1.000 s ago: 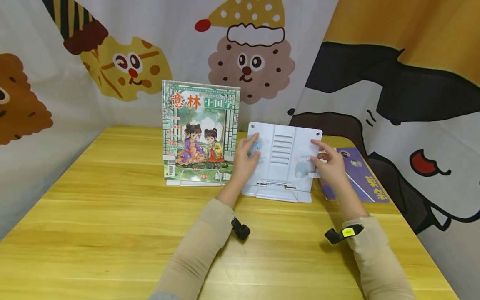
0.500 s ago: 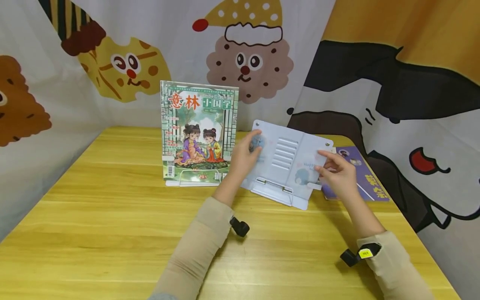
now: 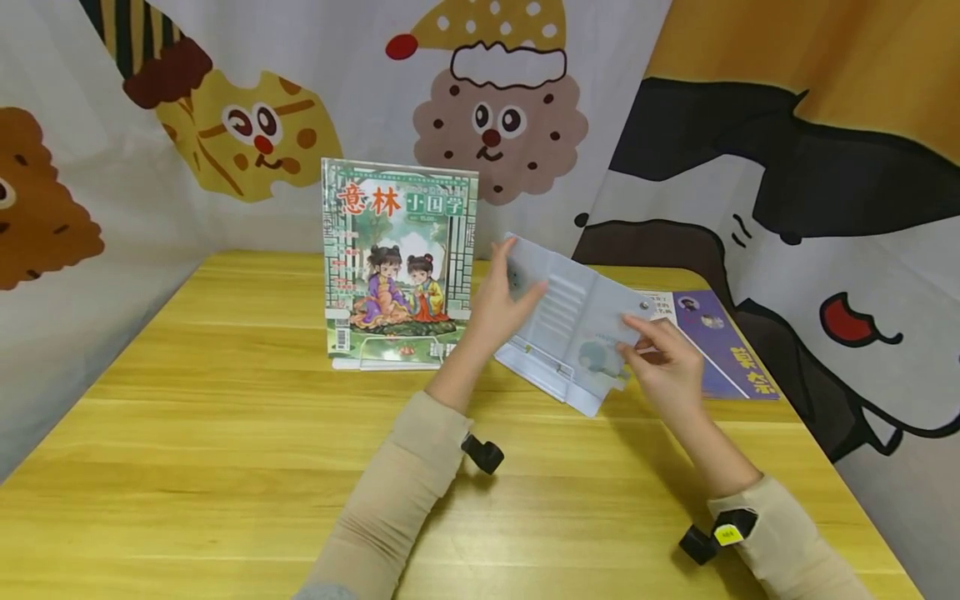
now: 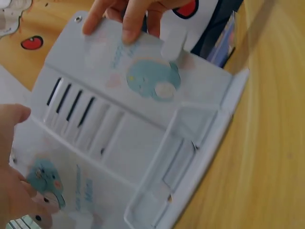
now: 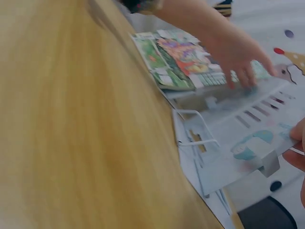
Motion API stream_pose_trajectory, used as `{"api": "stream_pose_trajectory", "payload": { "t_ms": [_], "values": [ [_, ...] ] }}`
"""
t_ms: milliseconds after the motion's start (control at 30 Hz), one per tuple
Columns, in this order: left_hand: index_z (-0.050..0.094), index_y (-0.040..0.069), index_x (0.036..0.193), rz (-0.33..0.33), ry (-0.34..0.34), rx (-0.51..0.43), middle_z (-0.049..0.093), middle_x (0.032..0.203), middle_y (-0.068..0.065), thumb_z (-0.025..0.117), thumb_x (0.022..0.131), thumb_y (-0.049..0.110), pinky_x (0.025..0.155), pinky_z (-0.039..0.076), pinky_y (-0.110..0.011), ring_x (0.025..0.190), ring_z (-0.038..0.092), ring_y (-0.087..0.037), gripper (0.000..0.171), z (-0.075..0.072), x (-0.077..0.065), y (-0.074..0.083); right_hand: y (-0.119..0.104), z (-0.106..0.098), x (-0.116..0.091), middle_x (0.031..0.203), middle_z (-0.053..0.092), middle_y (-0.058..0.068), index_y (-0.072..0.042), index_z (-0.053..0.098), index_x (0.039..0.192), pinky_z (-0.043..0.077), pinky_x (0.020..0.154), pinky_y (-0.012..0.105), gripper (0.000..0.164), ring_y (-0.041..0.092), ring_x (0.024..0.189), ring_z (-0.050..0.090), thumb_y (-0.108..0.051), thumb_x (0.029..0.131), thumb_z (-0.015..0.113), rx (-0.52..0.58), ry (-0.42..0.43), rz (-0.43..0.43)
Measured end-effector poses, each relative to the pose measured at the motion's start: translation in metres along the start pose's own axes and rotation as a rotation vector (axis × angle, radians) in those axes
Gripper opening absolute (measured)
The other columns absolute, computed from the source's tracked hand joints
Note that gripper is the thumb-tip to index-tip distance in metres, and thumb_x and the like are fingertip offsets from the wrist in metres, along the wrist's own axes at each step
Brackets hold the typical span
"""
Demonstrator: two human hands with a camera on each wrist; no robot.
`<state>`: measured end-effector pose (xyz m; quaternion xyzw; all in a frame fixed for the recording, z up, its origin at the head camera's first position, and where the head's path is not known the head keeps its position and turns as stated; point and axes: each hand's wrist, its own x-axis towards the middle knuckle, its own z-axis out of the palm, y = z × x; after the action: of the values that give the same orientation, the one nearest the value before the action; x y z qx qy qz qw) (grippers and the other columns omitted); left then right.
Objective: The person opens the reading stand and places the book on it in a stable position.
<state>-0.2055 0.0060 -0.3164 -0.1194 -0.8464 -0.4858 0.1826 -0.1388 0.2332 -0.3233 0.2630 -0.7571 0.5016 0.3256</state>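
Note:
A white folding book stand [image 3: 600, 312] with slots and blue cartoon prints stands tilted over the table, its wire page rest folded out. My right hand [image 3: 667, 367] pinches its right edge between thumb and fingers. My left hand [image 3: 495, 304] touches the upper left side, thumb stuck out in front; in the left wrist view its bent fingers [image 4: 24, 188] lie on the printed left panel. A white tab [image 4: 175, 44] sticks out from the far edge of the stand. Left of the hands, a green illustrated magazine [image 3: 401, 258] leans upright on another white stand.
A purple book [image 3: 720, 333] lies flat on the wooden table [image 3: 225, 467], right of the right hand. A cartoon-printed curtain [image 3: 255, 50] hangs along the back and right side. Black wrist cameras [image 3: 483, 454] sit on both sleeves.
The stand has turned, its right side swinging toward me, and leans more. My right hand moved right and down with it; my left thumb has spread away. The magazine stays put.

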Motion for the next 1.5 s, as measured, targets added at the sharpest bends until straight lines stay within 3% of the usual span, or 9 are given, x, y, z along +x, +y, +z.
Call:
{"api": "stream_pose_trajectory", "payload": {
  "t_ms": [233, 467, 600, 733, 867, 1100, 1367, 1500],
  "values": [
    [0.016, 0.033, 0.142, -0.053, -0.055, -0.073, -0.002, 0.148, -0.012, 0.052, 0.080, 0.059, 0.095, 0.021, -0.059, 0.132, 0.009, -0.033, 0.076, -0.003, -0.002, 0.016, -0.015, 0.016, -0.009, 0.069, 0.056, 0.016, 0.009, 0.066, 0.097, 0.048, 0.055, 0.016, 0.042, 0.015, 0.062, 0.055, 0.025, 0.058, 0.068, -0.045, 0.007, -0.136],
    [0.030, 0.022, 0.138, -0.029, -0.077, -0.155, 0.010, 0.148, -0.009, 0.055, 0.082, 0.054, 0.102, 0.018, -0.049, 0.134, 0.007, -0.022, 0.070, -0.001, -0.003, 0.022, -0.029, 0.032, -0.017, 0.070, 0.059, 0.015, 0.009, 0.065, 0.098, 0.050, 0.054, 0.020, 0.046, 0.021, 0.063, 0.057, 0.026, 0.055, 0.067, -0.015, -0.010, -0.243],
    [0.034, 0.024, 0.136, -0.012, -0.125, -0.193, 0.013, 0.148, -0.007, 0.056, 0.081, 0.054, 0.103, 0.016, -0.050, 0.134, 0.006, -0.016, 0.067, 0.002, -0.006, 0.025, -0.028, 0.041, -0.022, 0.071, 0.058, 0.014, 0.011, 0.063, 0.101, 0.051, 0.054, 0.023, 0.050, 0.023, 0.062, 0.057, 0.025, 0.054, 0.069, -0.006, -0.055, -0.291],
    [0.038, 0.029, 0.133, -0.023, -0.129, -0.203, 0.016, 0.148, -0.005, 0.057, 0.079, 0.056, 0.101, 0.018, -0.053, 0.134, 0.009, -0.016, 0.064, 0.003, -0.007, 0.026, -0.022, 0.049, -0.029, 0.073, 0.058, 0.012, 0.009, 0.062, 0.105, 0.051, 0.056, 0.021, 0.053, 0.021, 0.062, 0.057, 0.022, 0.054, 0.070, -0.011, -0.075, -0.319],
    [0.042, 0.031, 0.129, -0.053, -0.143, -0.222, 0.017, 0.148, -0.001, 0.060, 0.076, 0.057, 0.100, 0.021, -0.052, 0.133, 0.012, -0.016, 0.062, 0.002, -0.008, 0.028, -0.024, 0.054, -0.032, 0.075, 0.058, 0.009, 0.005, 0.062, 0.109, 0.050, 0.060, 0.019, 0.046, 0.017, 0.062, 0.057, 0.011, 0.064, 0.069, -0.058, -0.075, -0.350],
    [0.045, 0.030, 0.124, -0.048, -0.186, -0.283, 0.035, 0.136, 0.007, 0.064, 0.078, 0.044, 0.093, 0.034, -0.049, 0.122, 0.034, -0.017, 0.051, 0.000, -0.005, 0.029, -0.027, 0.057, -0.033, 0.078, 0.059, 0.009, 0.002, 0.063, 0.109, 0.048, 0.064, 0.021, 0.033, 0.021, 0.066, 0.056, -0.007, 0.078, 0.065, -0.067, -0.078, -0.402],
    [0.046, 0.032, 0.124, -0.054, -0.228, -0.397, 0.033, 0.137, 0.010, 0.062, 0.079, 0.040, 0.099, 0.028, -0.047, 0.127, 0.027, -0.012, 0.048, -0.001, 0.001, 0.022, -0.019, 0.051, -0.027, 0.089, 0.061, 0.014, 0.004, 0.065, 0.100, 0.047, 0.074, 0.022, 0.029, 0.024, 0.076, 0.059, -0.019, 0.083, 0.065, -0.030, -0.097, -0.466],
    [0.047, 0.032, 0.124, -0.046, -0.251, -0.418, 0.035, 0.136, 0.011, 0.062, 0.081, 0.036, 0.100, 0.027, -0.046, 0.127, 0.029, -0.015, 0.046, -0.003, 0.006, 0.017, -0.010, 0.042, -0.023, 0.091, 0.062, 0.012, 0.003, 0.065, 0.100, 0.050, 0.068, 0.024, 0.026, 0.023, 0.075, 0.060, -0.011, 0.079, 0.069, -0.026, -0.122, -0.384]
  ]
}}
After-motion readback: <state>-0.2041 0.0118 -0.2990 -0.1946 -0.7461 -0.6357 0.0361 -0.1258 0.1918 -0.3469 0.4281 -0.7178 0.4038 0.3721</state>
